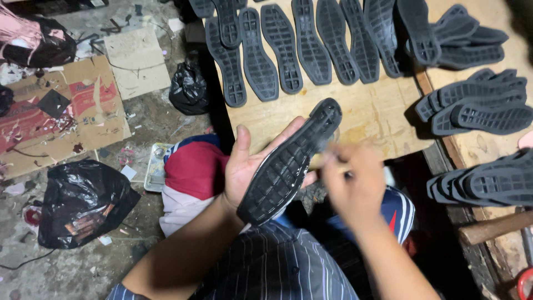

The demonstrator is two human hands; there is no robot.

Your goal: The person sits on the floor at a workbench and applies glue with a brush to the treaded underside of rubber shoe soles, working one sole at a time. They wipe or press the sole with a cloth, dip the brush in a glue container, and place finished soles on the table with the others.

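A flattened cardboard sheet point(61, 116) with red and white printing lies on the dirty floor point(100, 261) at the left, a plainer pale cardboard piece point(136, 61) just beyond it. 2 black plastic bags sit nearby: a larger bag point(83, 203) at lower left, crumpled, with scraps showing at a tear, and a smaller knotted bag point(189, 89) beside the wooden surface point(377, 111); what fills them cannot be told.

The left hand point(247, 164) is spread palm up, cradling a black rubber shoe sole point(291, 161) tread-side up, its toe end reaching over the surface edge. The right hand point(355, 183) is blurred, fingers curled around a thin pale stick touching the sole's side; its exact grip cannot be told.

A row of matching soles point(300, 47) lies along the surface's far edge, and stacked soles point(477, 103) are at the right.
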